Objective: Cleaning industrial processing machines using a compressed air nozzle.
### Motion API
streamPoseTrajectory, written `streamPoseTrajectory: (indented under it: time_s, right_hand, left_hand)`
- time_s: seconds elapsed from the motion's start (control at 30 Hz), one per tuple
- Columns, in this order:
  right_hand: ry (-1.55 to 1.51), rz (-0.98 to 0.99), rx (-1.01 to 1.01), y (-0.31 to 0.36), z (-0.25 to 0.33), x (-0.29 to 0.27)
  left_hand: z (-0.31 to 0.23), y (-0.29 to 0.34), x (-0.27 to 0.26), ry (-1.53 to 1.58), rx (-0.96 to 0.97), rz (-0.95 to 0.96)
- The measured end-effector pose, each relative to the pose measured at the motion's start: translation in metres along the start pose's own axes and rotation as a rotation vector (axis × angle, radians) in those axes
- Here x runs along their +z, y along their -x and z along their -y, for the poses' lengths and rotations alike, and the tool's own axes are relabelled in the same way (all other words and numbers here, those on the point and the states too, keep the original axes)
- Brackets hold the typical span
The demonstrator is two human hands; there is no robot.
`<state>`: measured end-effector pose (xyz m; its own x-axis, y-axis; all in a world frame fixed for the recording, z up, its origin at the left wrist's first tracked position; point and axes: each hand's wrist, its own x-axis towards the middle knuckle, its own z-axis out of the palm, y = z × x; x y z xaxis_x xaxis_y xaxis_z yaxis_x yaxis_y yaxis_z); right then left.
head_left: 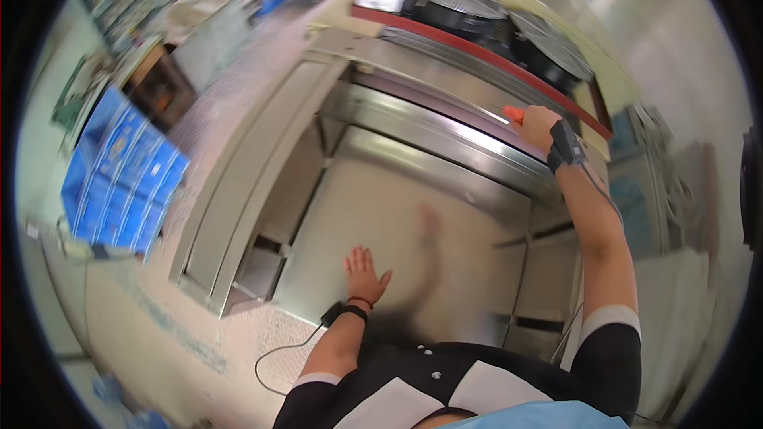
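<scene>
My left hand is over the near left part of a shiny metal panel, its fingers stretched out and apart. Whether the palm presses on the panel cannot be made out. At the far right edge, my right hand is closed round a small orange-handled tool. A thin bright strip lies just left of the orange handle; the tool's tip is not clear. The panel sits inside a metal frame with raised sides, and a blurred reflection of an arm shows in it.
Beyond the frame stand round black units with pale circular tops, behind a red edge. A blue ribbed plastic crate stands on the left. A cable loops from my left wrist. A grey covered stack is at the right.
</scene>
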<state>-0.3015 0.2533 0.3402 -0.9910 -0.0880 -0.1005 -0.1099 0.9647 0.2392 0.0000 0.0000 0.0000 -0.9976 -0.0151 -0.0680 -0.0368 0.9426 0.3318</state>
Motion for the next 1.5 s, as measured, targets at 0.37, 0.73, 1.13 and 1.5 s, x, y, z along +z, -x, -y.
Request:
streamPoseTrajectory:
  time_s: [0.37, 0.73, 1.13, 1.5]
  right_hand:
    - [0.124, -0.192, 0.517, 0.11, -0.328, 0.06]
    - [-0.028, -0.263, 0.397, 0.056, -0.262, -0.006]
    - [-0.317, 0.475, -0.693, 0.233, 0.062, 0.1]
    - [0.087, 0.253, 0.304, 0.254, -0.076, 0.111]
  left_hand:
    - [-0.013, -0.01, -0.009, -0.039, -0.023, -0.082]
    - [-0.015, 0.002, -0.016, -0.05, -0.056, -0.091]
    - [-0.01, -0.009, -0.009, 0.04, -0.019, -0.184]
    - [0.002, 0.0, 0.0, 0.228, 0.071, -0.283]
